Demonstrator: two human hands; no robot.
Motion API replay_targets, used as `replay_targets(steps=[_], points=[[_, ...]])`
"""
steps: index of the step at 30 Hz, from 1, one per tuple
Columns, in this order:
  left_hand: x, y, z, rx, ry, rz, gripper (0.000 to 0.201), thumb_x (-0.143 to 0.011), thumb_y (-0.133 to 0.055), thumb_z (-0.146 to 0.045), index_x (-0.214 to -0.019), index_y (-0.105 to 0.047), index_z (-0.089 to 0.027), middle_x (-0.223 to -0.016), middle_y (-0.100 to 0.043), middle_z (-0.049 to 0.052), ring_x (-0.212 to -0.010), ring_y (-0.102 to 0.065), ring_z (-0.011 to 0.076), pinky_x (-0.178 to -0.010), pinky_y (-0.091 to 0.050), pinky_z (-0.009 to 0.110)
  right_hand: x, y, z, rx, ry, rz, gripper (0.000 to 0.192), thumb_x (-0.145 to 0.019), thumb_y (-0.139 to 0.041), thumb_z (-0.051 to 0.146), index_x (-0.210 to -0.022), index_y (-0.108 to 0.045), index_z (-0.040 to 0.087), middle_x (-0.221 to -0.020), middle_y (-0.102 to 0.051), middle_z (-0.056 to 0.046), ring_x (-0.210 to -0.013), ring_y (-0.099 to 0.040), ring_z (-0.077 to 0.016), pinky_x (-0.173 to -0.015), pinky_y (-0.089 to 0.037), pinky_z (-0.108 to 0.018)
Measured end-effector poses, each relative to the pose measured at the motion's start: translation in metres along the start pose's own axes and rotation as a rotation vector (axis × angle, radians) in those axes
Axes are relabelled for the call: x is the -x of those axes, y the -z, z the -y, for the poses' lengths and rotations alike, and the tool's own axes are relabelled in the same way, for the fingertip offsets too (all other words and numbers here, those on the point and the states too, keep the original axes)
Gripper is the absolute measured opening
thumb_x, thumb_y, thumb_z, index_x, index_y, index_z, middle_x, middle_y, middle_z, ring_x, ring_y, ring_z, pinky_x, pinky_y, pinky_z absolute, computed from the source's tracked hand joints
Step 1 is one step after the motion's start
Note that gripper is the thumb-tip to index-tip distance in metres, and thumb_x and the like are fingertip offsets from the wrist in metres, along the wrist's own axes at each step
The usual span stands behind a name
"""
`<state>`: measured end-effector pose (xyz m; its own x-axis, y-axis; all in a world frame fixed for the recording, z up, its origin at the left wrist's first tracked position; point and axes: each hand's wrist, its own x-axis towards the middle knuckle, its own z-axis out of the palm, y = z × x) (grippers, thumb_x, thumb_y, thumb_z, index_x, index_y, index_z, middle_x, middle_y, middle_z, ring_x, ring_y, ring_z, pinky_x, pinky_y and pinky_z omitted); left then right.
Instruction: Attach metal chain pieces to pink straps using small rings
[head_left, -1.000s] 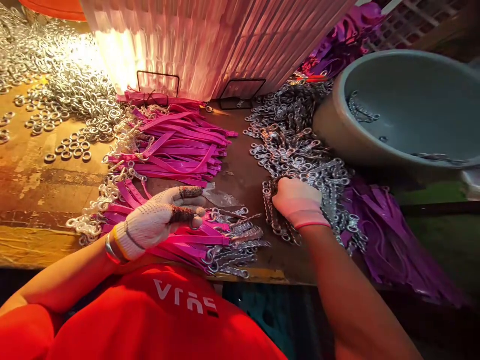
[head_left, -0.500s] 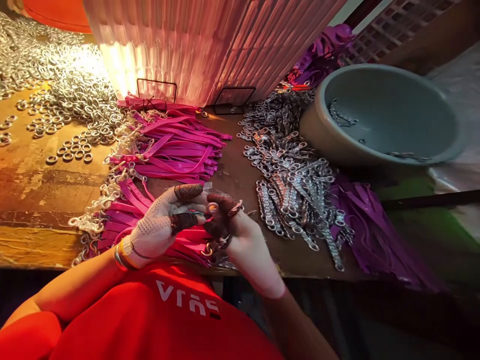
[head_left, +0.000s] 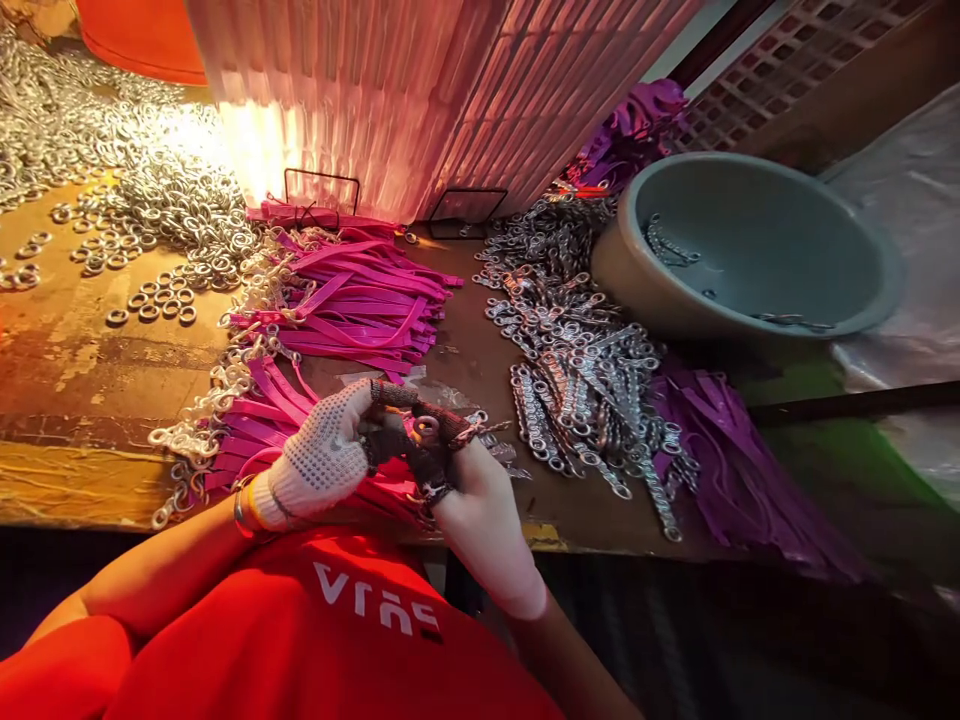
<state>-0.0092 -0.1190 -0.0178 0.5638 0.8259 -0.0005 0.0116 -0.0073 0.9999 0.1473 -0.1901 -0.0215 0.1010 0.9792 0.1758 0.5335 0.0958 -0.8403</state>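
My left hand (head_left: pixel 322 455), in a white dotted glove with dark fingertips, and my right hand (head_left: pixel 472 490), gloved too, meet at the near edge of the worn wooden table (head_left: pixel 75 370). Together their fingertips pinch a small metal ring (head_left: pixel 426 427) at the end of a pink strap. Below them lies a bundle of pink straps with metal rings (head_left: pixel 247 420). A second bundle of pink straps (head_left: pixel 360 295) lies further back. A heap of short metal chains (head_left: pixel 585 370) sits just right of my hands.
Loose silver rings (head_left: pixel 150 190) cover the table's far left. A grey basin (head_left: pixel 750 245) holding a few chains stands at the right, purple straps (head_left: pixel 742 470) below it. A ribbed pink-lit panel (head_left: pixel 420 90) rises behind. My red shirt (head_left: pixel 322 640) fills the bottom.
My right hand left the chain heap, came left to my left hand, and both now close on the ring. The view shifted slightly.
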Motion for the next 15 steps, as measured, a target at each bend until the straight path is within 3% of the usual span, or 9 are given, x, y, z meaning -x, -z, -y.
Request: replay_targets(steps=[4, 6, 9, 13, 15], points=[[0.003, -0.002, 0.005, 0.090, 0.130, -0.045, 0.030, -0.084, -0.064, -0.019, -0.113, -0.064, -0.016, -0.101, -0.068, 0.008, -0.076, -0.061, 0.0128, -0.069, -0.048, 0.022, 0.002, -0.001, -0.004, 0.347, 0.114, 0.054, 0.035, -0.088, -0.046, 0.018, -0.118, -0.063, 0.018, -0.108, -0.070, -0.012, -0.097, -0.064, -0.0259, -0.082, -0.050, -0.036], [0.002, -0.005, 0.008, 0.123, 0.192, -0.060, 0.025, -0.084, -0.062, -0.018, -0.108, -0.064, -0.016, -0.097, -0.067, 0.006, -0.072, -0.058, 0.0106, -0.063, -0.046, 0.020, 0.001, -0.003, -0.007, 0.449, 0.162, 0.044, 0.024, -0.085, -0.046, 0.018, -0.096, -0.068, 0.017, -0.086, -0.069, -0.009, -0.078, -0.062, -0.0223, -0.068, -0.045, -0.031], [-0.002, -0.008, 0.011, 0.240, 0.327, -0.025, 0.021, -0.086, -0.061, -0.025, -0.105, -0.059, -0.016, -0.087, -0.063, 0.003, -0.061, -0.053, 0.0080, -0.053, -0.042, 0.018, -0.001, -0.001, -0.013, 0.566, 0.285, -0.004, 0.022, -0.082, -0.050, 0.025, -0.062, -0.057, 0.021, -0.057, -0.055, -0.003, -0.055, -0.047, -0.0165, -0.054, -0.030, -0.030], [-0.009, -0.011, 0.008, 0.330, 0.437, 0.052, 0.023, -0.086, -0.063, -0.033, -0.099, -0.056, -0.016, -0.065, -0.051, -0.004, -0.044, -0.040, 0.0048, -0.041, -0.032, 0.017, -0.003, 0.005, -0.020, 0.699, 0.513, 0.032, 0.019, -0.077, -0.051, 0.027, -0.060, -0.055, 0.021, -0.059, -0.056, -0.005, -0.055, -0.043, -0.0165, -0.054, -0.025, -0.031], [-0.016, -0.011, 0.004, 0.307, 0.437, 0.091, 0.019, -0.088, -0.058, -0.033, -0.097, -0.055, -0.016, -0.057, -0.044, -0.007, -0.039, -0.034, 0.0048, -0.038, -0.031, 0.017, -0.003, 0.009, -0.024, 0.648, 0.500, 0.041, 0.022, -0.080, -0.051, 0.026, -0.060, -0.055, 0.020, -0.059, -0.057, -0.005, -0.054, -0.044, -0.0156, -0.054, -0.027, -0.030]])
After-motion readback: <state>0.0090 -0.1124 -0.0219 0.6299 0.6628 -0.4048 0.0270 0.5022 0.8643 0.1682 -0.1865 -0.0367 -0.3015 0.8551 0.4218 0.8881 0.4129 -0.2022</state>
